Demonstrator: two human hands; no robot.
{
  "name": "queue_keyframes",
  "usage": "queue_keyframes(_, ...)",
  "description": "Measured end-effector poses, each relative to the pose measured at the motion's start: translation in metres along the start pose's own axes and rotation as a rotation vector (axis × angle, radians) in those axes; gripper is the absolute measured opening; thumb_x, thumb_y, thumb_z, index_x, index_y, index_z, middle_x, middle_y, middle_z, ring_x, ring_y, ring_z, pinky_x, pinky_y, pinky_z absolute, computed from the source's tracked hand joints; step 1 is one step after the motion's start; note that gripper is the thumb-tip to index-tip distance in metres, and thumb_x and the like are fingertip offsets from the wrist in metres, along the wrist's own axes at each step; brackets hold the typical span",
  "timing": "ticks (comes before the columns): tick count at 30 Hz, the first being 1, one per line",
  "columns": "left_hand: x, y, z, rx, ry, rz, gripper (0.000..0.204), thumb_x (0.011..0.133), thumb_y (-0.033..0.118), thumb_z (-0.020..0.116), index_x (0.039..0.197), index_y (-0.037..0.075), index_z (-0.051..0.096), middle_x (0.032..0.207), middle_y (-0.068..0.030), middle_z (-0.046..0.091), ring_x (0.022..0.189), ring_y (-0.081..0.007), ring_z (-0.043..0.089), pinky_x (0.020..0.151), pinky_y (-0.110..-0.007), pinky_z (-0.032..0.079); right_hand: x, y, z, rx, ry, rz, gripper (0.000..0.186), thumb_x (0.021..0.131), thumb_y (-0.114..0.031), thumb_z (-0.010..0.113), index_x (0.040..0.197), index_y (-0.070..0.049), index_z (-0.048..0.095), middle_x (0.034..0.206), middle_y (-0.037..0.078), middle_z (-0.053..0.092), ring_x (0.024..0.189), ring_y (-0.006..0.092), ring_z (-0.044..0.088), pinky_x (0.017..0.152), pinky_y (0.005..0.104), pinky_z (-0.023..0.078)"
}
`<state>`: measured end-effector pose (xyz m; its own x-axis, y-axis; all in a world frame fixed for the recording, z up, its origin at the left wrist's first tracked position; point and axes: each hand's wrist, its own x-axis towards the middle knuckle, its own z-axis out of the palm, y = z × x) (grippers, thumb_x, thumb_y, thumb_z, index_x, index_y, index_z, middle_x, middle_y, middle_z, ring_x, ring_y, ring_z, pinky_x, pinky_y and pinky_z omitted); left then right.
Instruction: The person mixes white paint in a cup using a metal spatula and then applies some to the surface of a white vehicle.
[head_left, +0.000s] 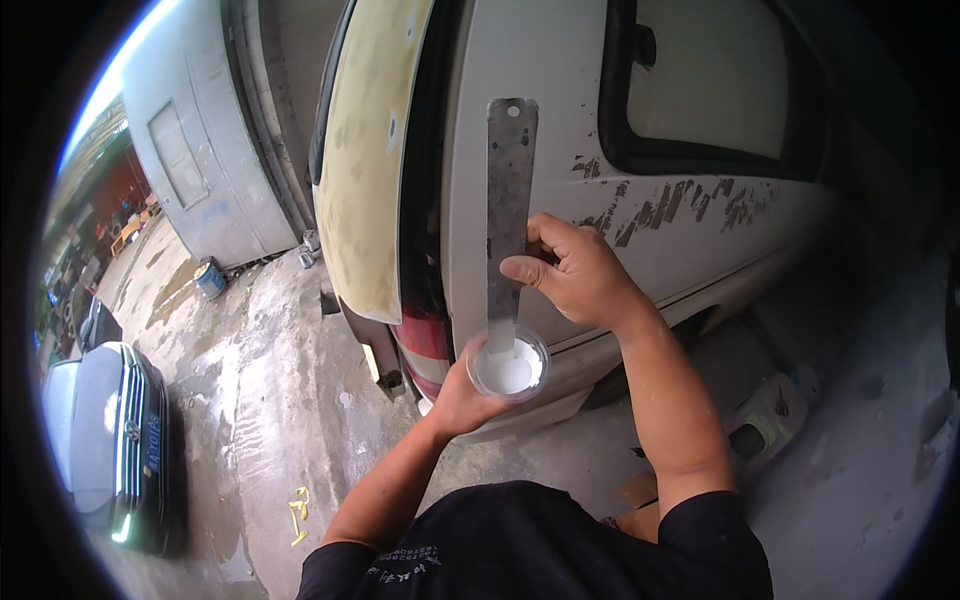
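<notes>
My left hand (462,398) is wrapped round a clear plastic cup (541,368) with white liquid (508,372) in it. In my right hand (580,275) a long flat metal mixing stick (511,165) is pinched between thumb and fingers. The stick stands nearly upright, its holed end up. Its lower end is coated white and reaches into the cup; the tip is hidden in the liquid. Right behind both hands is the light-coloured side of a van (490,60), with dark scraped patches (660,208) below its window.
A yellowish, patchy rear panel (365,170) and a red and white tail light (424,345) are close by on the left. Farther left are a dark car (125,440), a blue bucket (209,281) and a grey metal door (205,130). Yellow scraps (299,512) lie on the wet-patched concrete.
</notes>
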<state>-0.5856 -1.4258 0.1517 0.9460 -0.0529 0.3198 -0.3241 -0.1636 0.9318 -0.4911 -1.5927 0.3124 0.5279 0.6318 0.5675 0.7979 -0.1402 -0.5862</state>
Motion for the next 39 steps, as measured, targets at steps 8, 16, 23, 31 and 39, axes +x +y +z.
queue_keyframes(8,0.015,0.011,0.001,0.14,0.201,0.068,0.089,0.065,0.022,0.087,0.135,-0.002,0.038,0.124,-0.0142,0.053,0.116,-0.0227,0.054,0.1,-0.035,0.042,0.024,0.001,-0.016,0.09,-0.022,0.175,0.018,0.093,-0.015,0.064,0.091,0.001,0.056,0.077,0.003,0.061,0.07,0.0091,0.06,0.065,0.0241,0.05)
queue_keyframes(16,0.032,0.033,0.014,0.132,0.47,-0.011,0.076,0.071,0.026,0.083,0.125,-0.004,0.04,0.115,-0.015,0.057,0.109,-0.0201,0.057,0.095,-0.033,0.044,0.064,0.01,-0.025,0.246,0.127,0.03,0.018,0.093,-0.012,0.063,0.1,0.005,0.058,0.077,0.005,0.064,0.065,0.009,0.061,0.061,0.0229,0.05)
queue_keyframes(23,0.037,0.036,0.033,0.115,0.631,-0.004,0.077,0.072,0.03,0.082,0.127,-0.004,0.04,0.114,-0.0142,0.058,0.107,-0.0191,0.057,0.094,-0.033,0.045,0.09,0.019,-0.05,0.402,0.064,-0.062,0.02,0.094,-0.014,0.06,0.104,0.003,0.055,0.079,0.004,0.062,0.068,0.0108,0.061,0.063,0.0238,0.049)
queue_keyframes(31,0.031,0.031,0.04,0.104,0.708,0.034,0.081,0.07,0.04,0.082,0.123,-0.007,0.042,0.114,-0.0245,0.06,0.109,-0.0311,0.061,0.094,-0.037,0.046,0.101,0.026,-0.059,0.451,0.022,-0.11,0.016,0.094,-0.015,0.062,0.098,-0.002,0.055,0.078,0.003,0.061,0.068,0.0114,0.061,0.062,0.0243,0.048)
queue_keyframes(39,0.024,0.021,0.035,0.118,0.741,0.013,0.079,0.07,0.04,0.082,0.121,-0.006,0.043,0.114,-0.0234,0.06,0.109,-0.0308,0.061,0.094,-0.037,0.046,0.07,0.049,-0.058,0.556,0.241,-0.083,0.019,0.094,-0.014,0.06,0.1,0.002,0.05,0.079,0.006,0.061,0.068,0.0133,0.062,0.061,0.0252,0.049)
